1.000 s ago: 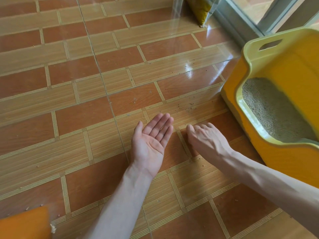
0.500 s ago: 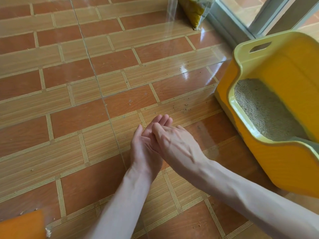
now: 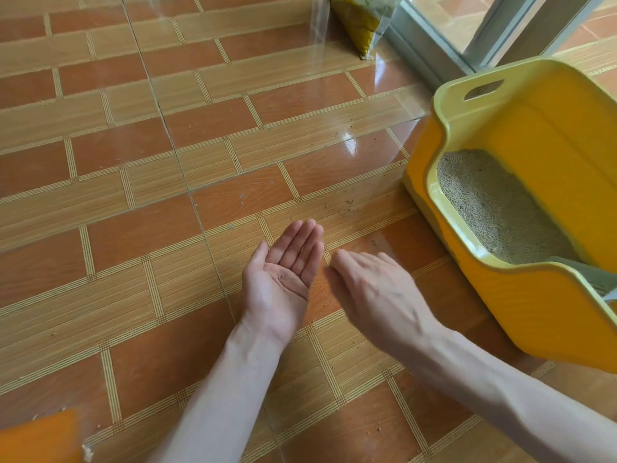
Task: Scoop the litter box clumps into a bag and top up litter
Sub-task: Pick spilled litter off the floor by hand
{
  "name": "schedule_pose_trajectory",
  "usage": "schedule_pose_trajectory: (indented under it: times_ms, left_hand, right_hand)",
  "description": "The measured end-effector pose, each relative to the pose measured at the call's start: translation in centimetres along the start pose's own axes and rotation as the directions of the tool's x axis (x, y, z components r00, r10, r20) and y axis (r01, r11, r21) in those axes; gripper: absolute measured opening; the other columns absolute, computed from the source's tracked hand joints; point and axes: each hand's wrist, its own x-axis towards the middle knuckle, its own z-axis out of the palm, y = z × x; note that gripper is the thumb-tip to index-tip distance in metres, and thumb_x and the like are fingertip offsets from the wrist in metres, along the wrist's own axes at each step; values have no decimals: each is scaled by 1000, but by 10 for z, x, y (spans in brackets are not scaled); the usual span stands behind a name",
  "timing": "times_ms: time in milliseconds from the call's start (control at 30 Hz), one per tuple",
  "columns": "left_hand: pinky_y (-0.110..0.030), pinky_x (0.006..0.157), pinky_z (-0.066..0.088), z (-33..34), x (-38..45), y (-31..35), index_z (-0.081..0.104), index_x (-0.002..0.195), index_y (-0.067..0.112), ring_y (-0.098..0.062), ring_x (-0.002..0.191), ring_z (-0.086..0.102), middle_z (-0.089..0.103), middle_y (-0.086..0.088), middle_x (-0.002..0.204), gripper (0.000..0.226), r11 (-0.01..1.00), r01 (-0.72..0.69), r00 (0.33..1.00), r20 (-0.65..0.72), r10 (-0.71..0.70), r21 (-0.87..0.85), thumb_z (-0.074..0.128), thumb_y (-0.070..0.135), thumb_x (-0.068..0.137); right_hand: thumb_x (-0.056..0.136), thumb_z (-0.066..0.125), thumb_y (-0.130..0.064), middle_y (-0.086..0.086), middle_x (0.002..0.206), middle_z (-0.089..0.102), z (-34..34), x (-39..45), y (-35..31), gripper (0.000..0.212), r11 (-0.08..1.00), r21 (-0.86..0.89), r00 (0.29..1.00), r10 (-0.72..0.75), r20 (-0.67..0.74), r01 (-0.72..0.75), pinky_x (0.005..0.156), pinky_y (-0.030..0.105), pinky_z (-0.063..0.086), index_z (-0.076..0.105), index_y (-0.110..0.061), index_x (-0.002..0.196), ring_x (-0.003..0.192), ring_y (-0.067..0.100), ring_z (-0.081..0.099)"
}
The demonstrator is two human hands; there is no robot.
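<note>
My left hand (image 3: 283, 275) lies palm up just above the tiled floor, fingers straight, with a few litter grains in the palm. My right hand (image 3: 370, 289) hovers palm down beside it on the right, fingers extended and slightly blurred, holding nothing. The yellow litter box (image 3: 480, 105) stands at the right with grey-beige litter (image 3: 494, 208) inside. A grey scoop edge (image 3: 597, 279) shows at the box's near rim. A yellow litter bag (image 3: 360, 21) leans at the top by the window frame. Loose litter grains (image 3: 340, 208) lie scattered on the tiles between my hands and the box.
A clear plastic sheet or bag (image 3: 317, 38) stands faintly visible near the yellow bag. An orange object (image 3: 36, 439) fills the bottom left corner. The window frame (image 3: 434, 55) runs along the top right. Glossy brown tiles (image 3: 133, 228) stretch to the left.
My right hand brushed across my left palm half a second ago and has now drawn back to the right. The left hand stayed palm up.
</note>
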Motion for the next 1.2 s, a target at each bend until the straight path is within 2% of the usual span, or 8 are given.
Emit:
schedule_pose_trajectory:
  times_ms: [133, 233, 400, 533, 833, 900, 1033, 1200]
  left_hand:
    - [-41, 99, 57, 0, -7, 7, 73, 117, -4, -34, 120, 69, 71, -21, 128, 61, 999, -32, 999, 34, 31, 24, 26, 35, 113]
    - [-41, 100, 57, -1, -8, 6, 73, 118, -4, -33, 120, 69, 70, -21, 129, 61, 999, -36, 999, 29, 35, 29, 26, 34, 113]
    - [-39, 100, 57, 0, -11, 2, 68, 122, -3, -32, 120, 69, 71, -20, 128, 58, 996, -32, 999, -3, 32, 81, 25, 35, 113]
    - [-40, 101, 56, -2, -11, 1, 67, 123, -3, -32, 120, 70, 71, -20, 128, 57, 994, -37, 999, -4, 38, 102, 25, 34, 113]
    - [-39, 102, 56, -4, -14, -1, 66, 123, -3, -32, 120, 69, 70, -20, 129, 58, 992, -38, 999, -20, 40, 118, 25, 35, 113]
    - [-39, 101, 56, -3, -14, -1, 67, 123, -3, -32, 120, 69, 71, -20, 128, 58, 992, -37, 999, -25, 40, 121, 25, 35, 113]
    - [-39, 101, 56, -3, -15, -2, 67, 121, -3, -32, 120, 69, 72, -20, 127, 59, 992, -36, 999, -26, 40, 122, 23, 35, 113]
    - [-38, 101, 57, -2, -17, -3, 66, 123, -2, -31, 119, 70, 72, -20, 126, 58, 990, -33, 999, -31, 37, 138, 24, 36, 113]
  right_hand:
    - [109, 33, -36, -7, 70, 48, 1, -20, 43, 27, 978, -162, 986, 143, 84, -128, 64, 37, 48, 34, -22, 85, 60, 18, 54]
    - [107, 26, -38, -4, 73, 47, 12, -25, 66, 31, 944, -287, 966, 210, 149, -161, 65, 40, 50, 42, -18, 89, 61, 20, 56]
    - [107, 37, -39, -1, 74, 41, 27, -21, 74, 32, 941, -320, 979, 158, 128, -110, 60, 38, 50, 50, -14, 91, 54, 23, 56]
    - [105, 31, -54, 4, 79, 54, 38, -14, 72, 45, 911, -412, 977, 112, 181, -28, 60, 35, 39, 51, -15, 97, 55, 25, 56]
    - [105, 38, -51, 6, 77, 57, 42, -13, 69, 41, 901, -410, 976, -59, 211, 143, 61, 37, 41, 54, -15, 96, 57, 26, 56]
    - [106, 37, -46, 6, 77, 55, 42, -16, 68, 37, 898, -400, 971, -99, 216, 181, 60, 37, 39, 54, -15, 97, 56, 25, 54]
    - [96, 41, -9, 9, 75, 52, 42, -23, 67, 19, 910, -325, 954, -188, 233, 258, 57, 38, 43, 57, -9, 105, 53, 24, 48]
    - [96, 40, -4, 5, 66, 47, 42, -27, 63, 18, 909, -325, 953, -191, 234, 262, 55, 35, 38, 58, -5, 96, 48, 20, 38]
